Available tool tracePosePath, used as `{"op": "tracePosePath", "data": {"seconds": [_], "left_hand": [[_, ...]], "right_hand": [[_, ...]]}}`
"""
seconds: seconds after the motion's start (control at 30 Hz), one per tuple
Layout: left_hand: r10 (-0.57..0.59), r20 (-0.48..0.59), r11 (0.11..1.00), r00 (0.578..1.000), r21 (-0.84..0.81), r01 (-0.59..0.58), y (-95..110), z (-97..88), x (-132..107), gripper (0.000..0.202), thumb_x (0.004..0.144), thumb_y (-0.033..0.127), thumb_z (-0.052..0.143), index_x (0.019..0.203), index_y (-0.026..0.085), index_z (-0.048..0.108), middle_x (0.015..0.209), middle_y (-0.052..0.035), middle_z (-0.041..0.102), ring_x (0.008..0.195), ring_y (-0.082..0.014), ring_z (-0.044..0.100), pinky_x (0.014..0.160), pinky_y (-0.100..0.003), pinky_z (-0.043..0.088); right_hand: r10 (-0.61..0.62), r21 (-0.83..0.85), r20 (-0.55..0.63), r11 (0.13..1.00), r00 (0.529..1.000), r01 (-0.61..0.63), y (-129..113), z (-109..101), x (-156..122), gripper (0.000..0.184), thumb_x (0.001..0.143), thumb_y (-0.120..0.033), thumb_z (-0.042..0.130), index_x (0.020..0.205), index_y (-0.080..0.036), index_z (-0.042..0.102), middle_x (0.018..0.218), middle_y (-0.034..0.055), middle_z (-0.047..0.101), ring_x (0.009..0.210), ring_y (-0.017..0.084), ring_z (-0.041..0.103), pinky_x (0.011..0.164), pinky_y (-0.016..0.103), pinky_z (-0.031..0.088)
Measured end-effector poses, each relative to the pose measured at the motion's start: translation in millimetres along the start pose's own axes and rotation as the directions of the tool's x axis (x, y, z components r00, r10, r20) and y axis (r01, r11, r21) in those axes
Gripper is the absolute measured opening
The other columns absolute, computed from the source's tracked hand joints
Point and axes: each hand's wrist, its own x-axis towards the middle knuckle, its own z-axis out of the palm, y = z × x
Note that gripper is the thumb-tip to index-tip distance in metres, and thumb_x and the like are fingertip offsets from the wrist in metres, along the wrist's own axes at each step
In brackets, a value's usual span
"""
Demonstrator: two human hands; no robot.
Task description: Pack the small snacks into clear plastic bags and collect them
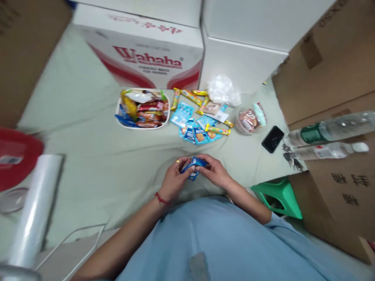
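Note:
My left hand [175, 174] and my right hand [215, 171] meet in front of my body, both closed on blue snack packets [193, 160]. How many packets are between the fingers I cannot make out. Beyond the hands, more blue snack packets [201, 135] lie loosely heaped with several yellow-wrapped bars [218, 130]. To the left of that heap stands a white tub [117, 111] filled with snacks in red, orange, yellow and blue wrappers. A clear round container [241, 125] on the right holds brown-wrapped snacks.
A Wahaha carton [152, 58] stands behind the tub. Crumpled clear plastic [224, 90] lies by white boxes. At right are a phone [272, 139], keys [293, 160], plastic bottles [336, 130] and a green stool [279, 195]. A film roll [36, 207] and red object [17, 156] lie left.

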Motion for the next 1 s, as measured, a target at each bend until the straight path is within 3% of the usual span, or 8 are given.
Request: {"op": "tracePosePath", "data": {"seconds": [0.17,0.33,0.43,0.5,0.63,0.77,0.87,1.0], "left_hand": [[0.091,0.052,0.981,0.994,0.170,-0.099,1,-1.4,-1,0.061,0.086,0.065,0.067,0.123,0.018,0.065,0.127,-0.0133,0.073,0.119,-0.0279,0.068,0.102,-0.044,0.055],[0.121,-0.100,0.902,0.988,0.427,-0.067,-8,-35.7,-13,0.057,0.089,0.069,0.058,0.114,0.019,0.069,0.111,-0.0091,0.076,0.096,-0.0243,0.071,0.086,-0.038,0.057],[0.155,-0.150,0.835,0.976,0.547,-0.049,-19,-50.6,-19,0.054,0.092,0.067,0.053,0.113,0.020,0.070,0.098,-0.0060,0.075,0.082,-0.0218,0.069,0.075,-0.035,0.055],[0.222,-0.137,0.779,0.965,0.621,-0.090,-24,-53.0,-21,0.047,0.095,0.061,0.051,0.111,0.021,0.070,0.097,-0.0055,0.075,0.082,-0.0218,0.069,0.075,-0.035,0.055],[0.380,-0.084,0.681,0.921,0.699,-0.218,-31,-50.6,-17,0.035,0.097,0.049,0.051,0.104,0.021,0.070,0.099,-0.0068,0.074,0.088,-0.0224,0.070,0.080,-0.035,0.055],[0.450,-0.018,0.650,0.893,0.692,-0.313,-36,-53.6,-16,0.029,0.099,0.043,0.052,0.104,0.021,0.070,0.100,-0.0065,0.075,0.091,-0.0218,0.070,0.083,-0.035,0.056],[0.484,0.009,0.636,0.875,0.683,-0.359,-39,-56.2,-17,0.025,0.099,0.039,0.052,0.103,0.022,0.070,0.101,-0.0064,0.075,0.094,-0.0216,0.071,0.085,-0.034,0.056],[0.493,0.007,0.633,0.870,0.683,-0.364,-39,-55.8,-16,0.023,0.099,0.037,0.053,0.103,0.023,0.069,0.100,-0.0060,0.074,0.094,-0.0220,0.071,0.087,-0.035,0.057]], "right_hand": [[-0.066,-0.091,-0.173,0.995,0.983,0.050,-8,-63,-8,0.037,0.094,-0.041,0.066,0.127,-0.025,0.070,0.127,0.0076,0.073,0.114,0.024,0.070,0.098,0.039,0.057],[-0.262,-0.248,-0.598,0.959,0.757,0.137,-33,-193,-14,0.043,0.094,-0.048,0.067,0.132,-0.026,0.068,0.125,0.0093,0.073,0.108,0.026,0.072,0.094,0.047,0.060],[-0.437,-0.424,-0.612,0.885,0.659,0.193,-56,-258,10,0.041,0.097,-0.047,0.063,0.132,-0.026,0.066,0.127,0.0101,0.072,0.110,0.026,0.071,0.090,0.047,0.060],[-0.496,-0.534,-0.555,0.828,0.668,0.172,-70,-281,41,0.040,0.102,-0.047,0.056,0.135,-0.026,0.064,0.121,0.0090,0.073,0.104,0.025,0.072,0.085,0.045,0.060],[-0.446,-0.710,-0.419,0.704,0.791,0.021,-91,-285,111,0.039,0.105,-0.041,0.050,0.135,-0.021,0.063,0.111,0.0073,0.074,0.093,0.020,0.071,0.084,0.040,0.058],[-0.188,-0.855,-0.361,0.457,0.913,-0.244,-100,-274,144,0.023,0.093,-0.026,0.063,0.109,-0.015,0.077,0.105,0.0115,0.076,0.095,0.025,0.070,0.088,0.039,0.055],[-0.074,-0.875,-0.443,0.252,0.894,-0.413,-94,-269,146,0.022,0.088,-0.018,0.062,0.100,-0.013,0.080,0.107,0.0176,0.078,0.103,0.032,0.069,0.090,0.041,0.050],[-0.086,-0.854,-0.509,0.176,0.856,-0.490,-72,-258,141,0.030,0.094,-0.016,0.051,0.106,-0.010,0.077,0.110,0.0239,0.075,0.107,0.035,0.066,0.092,0.045,0.047]]}}
